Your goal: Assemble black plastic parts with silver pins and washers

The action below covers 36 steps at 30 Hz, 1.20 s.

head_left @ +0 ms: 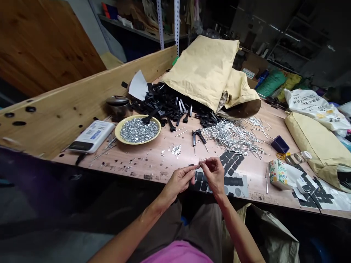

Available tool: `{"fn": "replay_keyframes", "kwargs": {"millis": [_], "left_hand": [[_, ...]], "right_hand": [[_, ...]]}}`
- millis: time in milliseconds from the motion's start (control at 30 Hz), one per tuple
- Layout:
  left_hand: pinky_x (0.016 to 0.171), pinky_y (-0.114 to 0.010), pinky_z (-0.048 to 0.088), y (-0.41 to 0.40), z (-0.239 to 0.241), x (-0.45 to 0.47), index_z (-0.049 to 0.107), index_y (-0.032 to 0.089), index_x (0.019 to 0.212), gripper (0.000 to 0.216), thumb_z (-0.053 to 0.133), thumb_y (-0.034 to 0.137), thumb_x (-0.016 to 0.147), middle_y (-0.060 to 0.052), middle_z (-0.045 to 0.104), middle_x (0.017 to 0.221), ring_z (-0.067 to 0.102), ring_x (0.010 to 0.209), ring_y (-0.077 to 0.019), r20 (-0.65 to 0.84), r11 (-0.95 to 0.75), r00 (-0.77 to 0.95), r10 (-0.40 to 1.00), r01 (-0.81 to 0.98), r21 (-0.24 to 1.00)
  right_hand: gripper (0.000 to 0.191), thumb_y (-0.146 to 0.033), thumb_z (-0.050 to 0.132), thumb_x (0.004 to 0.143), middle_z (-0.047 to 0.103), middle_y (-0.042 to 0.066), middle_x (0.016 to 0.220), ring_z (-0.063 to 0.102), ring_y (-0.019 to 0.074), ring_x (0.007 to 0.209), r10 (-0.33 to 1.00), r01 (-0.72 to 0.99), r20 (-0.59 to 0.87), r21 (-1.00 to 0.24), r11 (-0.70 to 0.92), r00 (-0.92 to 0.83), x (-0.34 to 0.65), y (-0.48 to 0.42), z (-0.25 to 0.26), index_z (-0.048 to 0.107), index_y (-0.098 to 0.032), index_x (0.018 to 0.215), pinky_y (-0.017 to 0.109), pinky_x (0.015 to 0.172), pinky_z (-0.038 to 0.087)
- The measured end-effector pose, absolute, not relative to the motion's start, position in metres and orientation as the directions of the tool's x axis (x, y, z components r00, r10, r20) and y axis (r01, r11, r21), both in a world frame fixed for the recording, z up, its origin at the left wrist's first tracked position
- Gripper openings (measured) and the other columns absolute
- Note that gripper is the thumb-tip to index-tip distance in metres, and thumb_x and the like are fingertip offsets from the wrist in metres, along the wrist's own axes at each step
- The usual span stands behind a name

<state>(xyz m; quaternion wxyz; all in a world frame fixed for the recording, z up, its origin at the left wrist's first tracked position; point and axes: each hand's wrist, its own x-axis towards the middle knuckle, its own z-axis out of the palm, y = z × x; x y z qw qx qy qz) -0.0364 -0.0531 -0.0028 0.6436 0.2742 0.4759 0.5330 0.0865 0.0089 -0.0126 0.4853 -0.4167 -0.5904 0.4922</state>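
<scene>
My left hand (181, 179) and my right hand (213, 172) meet above the table's near edge, fingertips pinched together on a small metal part (201, 163) too small to name. Right below them lies a sheet of black pads (231, 171). Beyond the hands, a heap of thin metal pins (233, 136) spreads over the table. Left of it stands a yellow dish of small silver washers (138, 129). A pile of black plastic pieces (167, 104) spills from a tan paper sack (203, 69) at the back.
A wooden board (82, 98) walls the table's left side. A white box (91, 136) and a metal pot (118, 106) sit near the dish. At right lie more sacks (315, 140), a flowered tissue pack (279, 174), a tape roll (294, 158) and a blue tray (279, 144).
</scene>
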Motion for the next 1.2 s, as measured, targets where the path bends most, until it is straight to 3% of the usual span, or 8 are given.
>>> {"fn": "replay_keyframes", "kwargs": {"millis": [133,267,400,600,767,1033,1133,1200], "left_hand": [[0.035,-0.02,0.008,-0.052,-0.004,-0.03,0.063,0.011,0.114,0.065,0.069,0.051,0.063,0.008,0.049,0.051,0.023,0.032,0.0008,-0.335,0.299,-0.014,0.942,-0.414,0.86],[0.035,-0.02,0.008,-0.051,-0.006,-0.024,0.06,0.013,0.119,0.067,0.069,0.051,0.064,0.009,0.045,0.05,0.022,0.032,0.0006,-0.363,0.331,0.0,0.932,-0.409,0.85],[0.035,-0.019,0.008,-0.05,-0.008,-0.023,0.059,0.015,0.121,0.068,0.071,0.05,0.063,0.01,0.041,0.05,0.021,0.033,0.0008,-0.408,0.393,0.061,0.911,-0.429,0.813],[0.035,-0.018,0.007,-0.048,-0.008,-0.027,0.057,0.016,0.123,0.066,0.069,0.047,0.066,0.012,0.038,0.048,0.017,0.032,0.0008,-0.433,0.474,0.195,0.88,-0.393,0.788],[0.035,-0.018,0.008,-0.047,-0.002,-0.033,0.059,0.014,0.118,0.063,0.068,0.048,0.066,0.012,0.038,0.047,0.019,0.032,0.0002,-0.42,0.487,0.261,0.869,-0.306,0.818],[0.035,-0.018,0.019,-0.047,-0.002,-0.036,0.069,0.014,0.102,0.047,0.065,0.047,0.068,0.008,0.044,0.045,0.026,0.033,-0.0029,-0.375,0.43,0.274,0.886,-0.179,0.885],[0.055,-0.022,0.045,-0.048,0.0,-0.032,0.074,0.018,0.087,0.026,0.063,0.037,0.072,-0.001,0.064,0.06,0.058,0.058,-0.0134,-0.184,0.185,0.057,0.981,-0.016,0.983],[0.072,-0.027,0.049,-0.049,0.0,-0.028,0.075,0.02,0.082,0.021,0.06,0.033,0.074,-0.004,0.072,0.077,0.065,0.078,-0.02,-0.094,0.093,0.009,0.996,0.064,0.994]], "right_hand": [[0.01,-0.026,0.061,0.079,0.07,0.001,0.078,0.069,0.0147,0.072,0.914,0.155,0.353,-0.91,0.385,-0.201,0.098,0.006,-0.017,0.055,-0.021,0.084,0.027,0.068,0.057],[0.014,-0.014,0.053,0.085,0.071,0.004,0.084,0.068,0.0153,0.079,0.669,0.321,0.662,-0.587,0.743,-0.337,0.111,0.006,-0.018,0.061,-0.022,0.094,0.028,0.072,0.057],[0.025,-0.009,0.051,0.086,0.071,0.007,0.094,0.067,0.0176,0.089,0.49,0.3,0.75,-0.391,0.87,-0.443,0.121,0.005,-0.019,0.061,-0.021,0.106,0.031,0.077,0.056],[0.01,-0.024,0.058,0.086,0.07,0.004,0.08,0.066,0.0153,0.075,0.768,0.327,0.528,-0.7,0.635,-0.361,0.127,0.006,-0.01,0.066,-0.022,0.091,0.027,0.069,0.055],[0.024,-0.044,0.064,0.079,0.068,0.004,0.075,0.064,0.0144,0.067,0.823,0.224,0.228,-0.894,0.389,-0.52,0.138,0.021,-0.001,0.072,-0.021,0.083,0.024,0.058,0.052],[0.029,-0.047,0.061,0.08,0.07,0.004,0.073,0.065,0.0142,0.067,0.705,0.249,0.152,-0.867,0.431,-0.692,0.147,0.03,0.022,0.073,-0.021,0.08,0.023,0.06,0.05],[0.028,-0.047,0.062,0.08,0.07,0.004,0.072,0.065,0.0145,0.065,0.711,0.293,0.176,-0.824,0.485,-0.681,0.147,0.03,0.028,0.073,-0.021,0.078,0.023,0.058,0.05],[0.029,-0.048,0.061,0.08,0.07,0.003,0.07,0.065,0.0145,0.063,0.733,0.303,0.186,-0.824,0.479,-0.654,0.149,0.028,0.026,0.072,-0.021,0.076,0.023,0.056,0.05]]}}
